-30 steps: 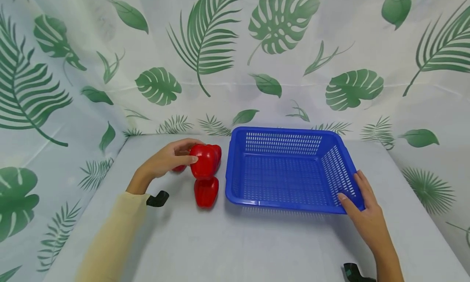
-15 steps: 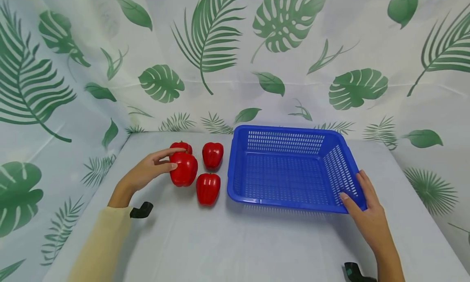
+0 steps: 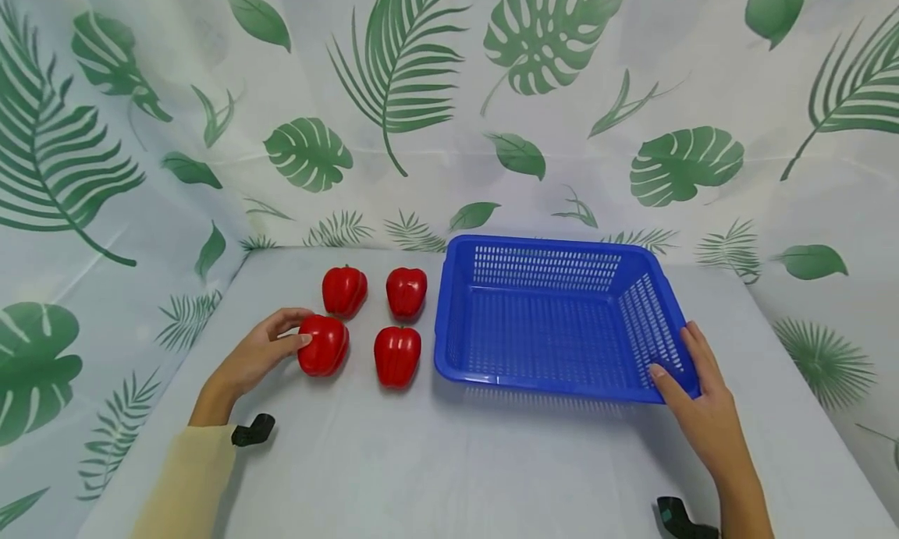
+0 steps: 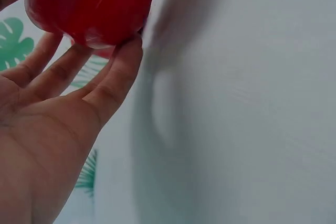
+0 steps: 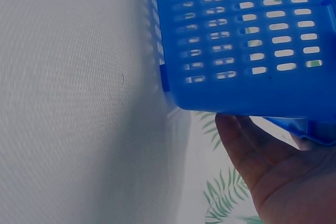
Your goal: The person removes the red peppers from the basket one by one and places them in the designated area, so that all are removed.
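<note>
My left hand holds a glossy red bell pepper from its left side, thumb and fingers around it. The left wrist view shows this bell pepper between the thumb and the fingertips, close over the table. Right behind it sits a second red bell pepper. To its right are two more, one at the back and one in front. My right hand grips the right front corner of a blue plastic basket, thumb over the rim and fingers along the outer side.
The basket's slotted wall fills the upper right of the right wrist view. A white cloth covers the table, and leaf-patterned curtains rise behind it and at both sides. A black wrist device sits at the left sleeve.
My left hand has carried its bell pepper left and down toward the table, away from the two peppers beside the basket. The right hand and basket have stayed put.
</note>
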Action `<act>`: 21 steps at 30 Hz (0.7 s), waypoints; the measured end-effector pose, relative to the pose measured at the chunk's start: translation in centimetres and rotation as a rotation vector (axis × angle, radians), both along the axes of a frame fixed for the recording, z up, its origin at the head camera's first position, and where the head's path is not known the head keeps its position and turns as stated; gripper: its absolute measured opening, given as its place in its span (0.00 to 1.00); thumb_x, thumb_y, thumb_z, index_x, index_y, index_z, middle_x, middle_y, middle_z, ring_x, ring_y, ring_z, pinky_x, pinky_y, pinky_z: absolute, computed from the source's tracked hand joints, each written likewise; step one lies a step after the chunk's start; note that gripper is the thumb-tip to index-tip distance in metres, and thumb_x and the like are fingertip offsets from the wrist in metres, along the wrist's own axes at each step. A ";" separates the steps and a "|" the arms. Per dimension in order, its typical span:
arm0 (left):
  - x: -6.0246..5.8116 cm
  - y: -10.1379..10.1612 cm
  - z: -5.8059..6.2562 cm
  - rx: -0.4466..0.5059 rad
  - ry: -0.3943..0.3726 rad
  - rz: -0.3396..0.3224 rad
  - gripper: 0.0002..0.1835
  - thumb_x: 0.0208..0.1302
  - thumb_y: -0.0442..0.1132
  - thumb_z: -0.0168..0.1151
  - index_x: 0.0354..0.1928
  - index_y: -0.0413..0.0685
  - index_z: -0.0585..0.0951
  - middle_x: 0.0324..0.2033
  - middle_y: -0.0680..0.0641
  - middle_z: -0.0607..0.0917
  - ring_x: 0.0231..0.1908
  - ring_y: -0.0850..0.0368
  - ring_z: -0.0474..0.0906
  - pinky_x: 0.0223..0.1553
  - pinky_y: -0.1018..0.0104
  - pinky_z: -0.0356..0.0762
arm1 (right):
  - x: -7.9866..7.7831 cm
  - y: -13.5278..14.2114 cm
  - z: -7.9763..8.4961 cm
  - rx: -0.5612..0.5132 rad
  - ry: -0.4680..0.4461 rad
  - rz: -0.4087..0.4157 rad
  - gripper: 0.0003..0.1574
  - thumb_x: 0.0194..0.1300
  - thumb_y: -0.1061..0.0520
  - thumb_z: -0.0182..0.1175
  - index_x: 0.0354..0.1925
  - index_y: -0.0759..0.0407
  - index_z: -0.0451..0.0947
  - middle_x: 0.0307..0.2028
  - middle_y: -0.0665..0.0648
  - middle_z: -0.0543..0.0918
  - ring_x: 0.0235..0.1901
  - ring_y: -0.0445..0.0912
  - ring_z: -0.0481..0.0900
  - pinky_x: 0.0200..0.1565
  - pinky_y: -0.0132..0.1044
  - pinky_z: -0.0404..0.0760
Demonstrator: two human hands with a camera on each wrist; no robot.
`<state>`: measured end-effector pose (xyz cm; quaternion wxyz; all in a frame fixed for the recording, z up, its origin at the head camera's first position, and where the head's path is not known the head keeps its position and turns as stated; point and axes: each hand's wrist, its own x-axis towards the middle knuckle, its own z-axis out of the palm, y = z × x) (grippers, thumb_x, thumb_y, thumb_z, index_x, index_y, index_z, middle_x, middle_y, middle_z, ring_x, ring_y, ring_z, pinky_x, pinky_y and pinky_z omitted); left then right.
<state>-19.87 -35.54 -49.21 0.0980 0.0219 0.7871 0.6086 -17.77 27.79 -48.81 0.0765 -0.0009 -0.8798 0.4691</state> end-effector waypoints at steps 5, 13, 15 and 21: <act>-0.2 -0.4 -1.0 0.014 -0.025 0.020 0.32 0.79 0.42 0.63 0.77 0.36 0.66 0.71 0.33 0.71 0.61 0.50 0.75 0.56 0.67 0.83 | -0.7 -0.3 0.5 0.001 0.026 0.018 0.51 0.81 0.46 0.57 0.88 0.46 0.42 0.87 0.51 0.40 0.83 0.66 0.37 0.71 0.79 0.40; 0.0 -1.0 -3.3 0.209 -0.019 0.089 0.32 0.83 0.41 0.57 0.80 0.35 0.61 0.68 0.49 0.75 0.64 0.58 0.73 0.62 0.72 0.77 | -2.3 -1.0 0.2 0.006 0.042 0.029 0.50 0.81 0.47 0.57 0.88 0.49 0.43 0.87 0.55 0.40 0.83 0.68 0.38 0.72 0.79 0.41; 0.1 -1.0 -3.8 0.264 -0.010 0.101 0.31 0.84 0.40 0.56 0.80 0.35 0.60 0.65 0.54 0.76 0.64 0.59 0.73 0.63 0.72 0.76 | -2.5 -1.1 0.0 0.007 0.048 0.031 0.50 0.81 0.47 0.57 0.88 0.50 0.43 0.87 0.56 0.40 0.83 0.67 0.38 0.73 0.78 0.40; 0.1 -0.6 -3.7 0.218 -0.015 0.106 0.34 0.83 0.43 0.58 0.81 0.38 0.60 0.69 0.50 0.72 0.67 0.57 0.70 0.63 0.72 0.76 | -2.6 -1.3 -0.3 0.012 0.048 0.026 0.50 0.81 0.47 0.57 0.88 0.52 0.44 0.86 0.59 0.41 0.83 0.67 0.39 0.74 0.77 0.40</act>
